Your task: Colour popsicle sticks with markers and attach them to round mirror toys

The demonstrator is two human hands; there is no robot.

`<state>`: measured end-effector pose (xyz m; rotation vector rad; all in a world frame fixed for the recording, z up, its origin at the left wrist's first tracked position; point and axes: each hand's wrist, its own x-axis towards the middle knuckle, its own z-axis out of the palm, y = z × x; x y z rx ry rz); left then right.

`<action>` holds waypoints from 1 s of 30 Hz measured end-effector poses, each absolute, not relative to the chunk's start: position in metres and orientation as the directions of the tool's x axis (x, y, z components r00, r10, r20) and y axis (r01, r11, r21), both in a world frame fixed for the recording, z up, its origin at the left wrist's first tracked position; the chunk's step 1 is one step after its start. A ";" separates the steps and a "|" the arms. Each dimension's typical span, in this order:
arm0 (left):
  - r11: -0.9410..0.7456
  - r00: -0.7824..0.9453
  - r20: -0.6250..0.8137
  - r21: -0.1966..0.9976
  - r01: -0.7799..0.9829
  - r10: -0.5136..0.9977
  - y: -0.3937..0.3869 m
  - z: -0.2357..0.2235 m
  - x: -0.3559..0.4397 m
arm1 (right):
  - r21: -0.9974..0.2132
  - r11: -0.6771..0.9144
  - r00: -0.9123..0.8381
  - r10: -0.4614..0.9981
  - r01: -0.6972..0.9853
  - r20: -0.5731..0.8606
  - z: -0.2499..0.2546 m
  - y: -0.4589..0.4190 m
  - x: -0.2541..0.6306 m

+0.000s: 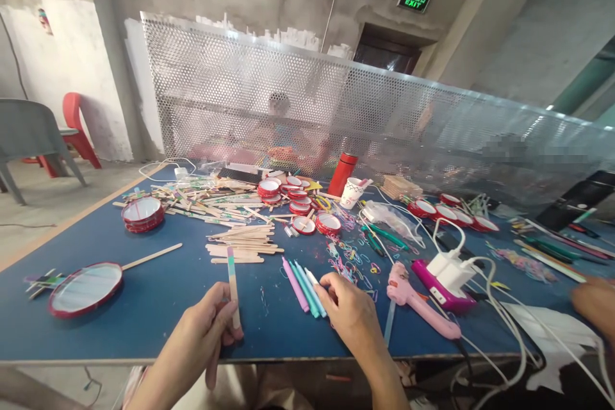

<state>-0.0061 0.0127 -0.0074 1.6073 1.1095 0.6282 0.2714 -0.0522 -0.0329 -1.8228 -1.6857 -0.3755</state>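
My left hand (pixel 214 327) pinches a wooden craft stick (pixel 234 298) upright near the table's front edge; bands of purple and green colour its upper end. My right hand (pixel 348 304) is closed on a pale blue marker (pixel 314 280) at the right end of a short row of markers. Beside it lie a purple marker (pixel 295 285) and teal and light blue ones (pixel 306 291). Plain craft sticks (pixel 245 240) are heaped just beyond my hands.
A pink glue gun (pixel 418 304) and a purple power strip (pixel 442 288) with cables lie right. Left are a paddle drum (pixel 86 289) and small red-rimmed drums (pixel 143 213). Behind stand a red flask (pixel 343 174) and paper cup (pixel 352 192). Another person's hand (pixel 596 307) shows far right.
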 end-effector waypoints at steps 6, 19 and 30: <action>-0.063 0.463 -0.136 0.919 0.389 0.876 0.013 -0.006 -0.008 | -0.243 -0.003 0.146 0.806 0.970 0.574 -0.033 -0.052 0.271; -0.108 0.421 -0.088 0.901 0.421 0.903 0.009 -0.004 -0.005 | -0.228 0.158 0.018 0.785 0.961 0.619 -0.021 -0.055 0.267; -0.112 0.427 -0.083 0.905 0.411 0.900 0.009 -0.004 -0.005 | -0.207 0.176 -0.005 0.773 0.962 0.635 -0.031 -0.047 0.269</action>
